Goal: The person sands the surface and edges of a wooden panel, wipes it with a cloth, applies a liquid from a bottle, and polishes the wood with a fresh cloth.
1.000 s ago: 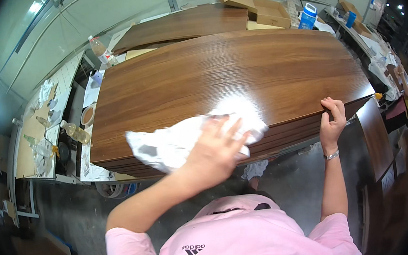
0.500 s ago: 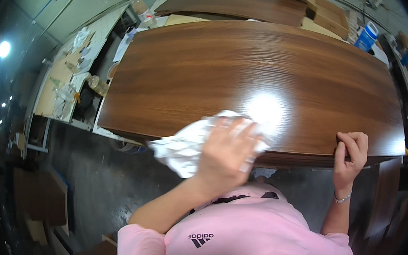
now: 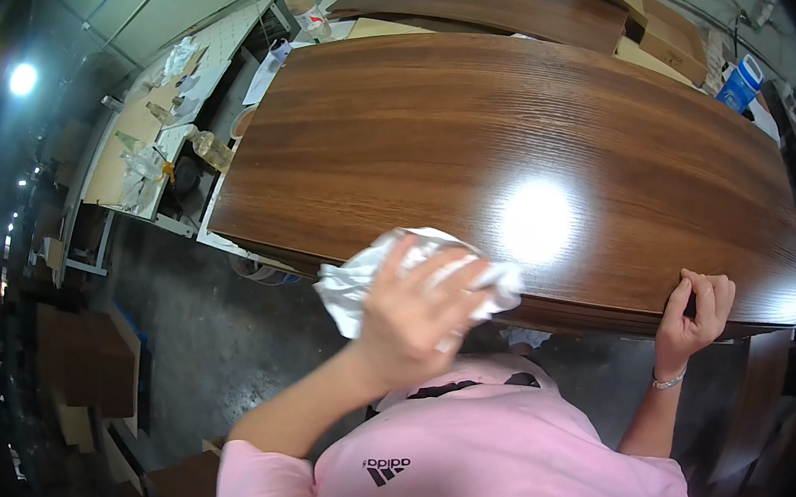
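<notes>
A large brown wood-grain panel (image 3: 387, 143) lies flat in front of me, its glossy top reflecting a bright lamp. My left hand (image 3: 415, 315) is closed on a crumpled white cloth (image 3: 344, 288), pressing it at the panel's near edge, left of the glare. Part of the cloth hangs past that edge, and the hand is slightly blurred. Toward the near right corner, my right hand (image 3: 700, 309) rests on the panel's edge with its fingers curled in. Whatever those fingers may hold is hidden.
Behind lies another brown panel (image 3: 479, 2), beside an open cardboard box (image 3: 672, 35). A clear plastic bottle (image 3: 305, 11) stands at the back left, a blue container (image 3: 740, 84) at the right. A cluttered side bench (image 3: 113, 172) stands left; boards (image 3: 87, 354) stand on the floor.
The cloth in my left hand has bunched up closer under the fingers, still at the near edge. My right hand stays at the panel's edge. The whole view has shifted slightly.
</notes>
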Motion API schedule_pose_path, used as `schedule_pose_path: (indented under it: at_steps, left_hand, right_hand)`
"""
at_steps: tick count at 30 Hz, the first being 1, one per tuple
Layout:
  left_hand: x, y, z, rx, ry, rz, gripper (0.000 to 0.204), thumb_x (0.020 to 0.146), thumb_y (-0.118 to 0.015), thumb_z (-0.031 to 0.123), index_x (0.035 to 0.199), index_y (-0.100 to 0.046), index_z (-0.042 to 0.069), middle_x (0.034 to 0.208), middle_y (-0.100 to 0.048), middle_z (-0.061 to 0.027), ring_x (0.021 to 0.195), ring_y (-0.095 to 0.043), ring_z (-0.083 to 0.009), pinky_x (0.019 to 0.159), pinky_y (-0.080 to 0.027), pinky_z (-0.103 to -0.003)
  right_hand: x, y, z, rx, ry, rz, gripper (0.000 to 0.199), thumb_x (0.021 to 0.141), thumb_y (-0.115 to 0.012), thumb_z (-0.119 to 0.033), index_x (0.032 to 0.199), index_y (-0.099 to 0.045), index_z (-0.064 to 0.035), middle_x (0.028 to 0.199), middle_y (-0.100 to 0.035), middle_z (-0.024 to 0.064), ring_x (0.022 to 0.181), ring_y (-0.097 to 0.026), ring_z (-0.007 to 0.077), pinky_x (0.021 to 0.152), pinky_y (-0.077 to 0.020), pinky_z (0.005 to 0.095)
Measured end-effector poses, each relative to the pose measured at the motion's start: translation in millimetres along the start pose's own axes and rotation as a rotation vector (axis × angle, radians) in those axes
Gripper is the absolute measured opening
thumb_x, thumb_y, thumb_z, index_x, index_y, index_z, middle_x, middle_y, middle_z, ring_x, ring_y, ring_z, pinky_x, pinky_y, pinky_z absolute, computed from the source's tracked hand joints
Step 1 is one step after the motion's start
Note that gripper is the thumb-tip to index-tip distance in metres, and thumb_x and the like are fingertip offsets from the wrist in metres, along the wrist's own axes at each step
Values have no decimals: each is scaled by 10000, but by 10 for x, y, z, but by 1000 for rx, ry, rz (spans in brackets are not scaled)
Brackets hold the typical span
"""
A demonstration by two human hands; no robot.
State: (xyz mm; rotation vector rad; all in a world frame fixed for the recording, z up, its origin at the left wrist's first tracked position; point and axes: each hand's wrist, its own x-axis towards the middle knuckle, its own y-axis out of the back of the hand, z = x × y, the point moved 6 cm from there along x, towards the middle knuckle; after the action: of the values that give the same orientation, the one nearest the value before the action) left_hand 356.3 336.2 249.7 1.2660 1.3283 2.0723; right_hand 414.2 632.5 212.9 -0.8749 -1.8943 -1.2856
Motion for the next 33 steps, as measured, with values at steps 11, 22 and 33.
schedule_pose_path:
  at_steps: [11,22,33]
  left_hand:
    - [-43,123,-859,-33,425,-173,414,638,-801,204,987,-630,63,1147,-599,-99,1090,-561,-288,906,-458,-388]
    - [-10,84,-924,-211,474,-300,471,654,-745,144,1095,-591,80,1277,-515,-131,1223,-446,-332,1045,-338,-424]
    - [55,104,-827,-218,397,-184,428,675,-692,80,1094,-606,69,1249,-553,-138,1189,-491,-338,1047,-340,-436]
  right_hand:
    - [-29,4,-2,-10,-23,55,114,762,-573,88,825,-636,17,743,-507,91,717,-453,232,628,-377,342]
    - [-34,-2,12,-12,-22,72,95,773,-583,68,826,-642,16,733,-500,85,711,-455,232,626,-379,342]
    - [-43,5,39,-1,-76,52,97,774,-583,69,825,-644,13,744,-509,87,718,-460,236,636,-389,346]
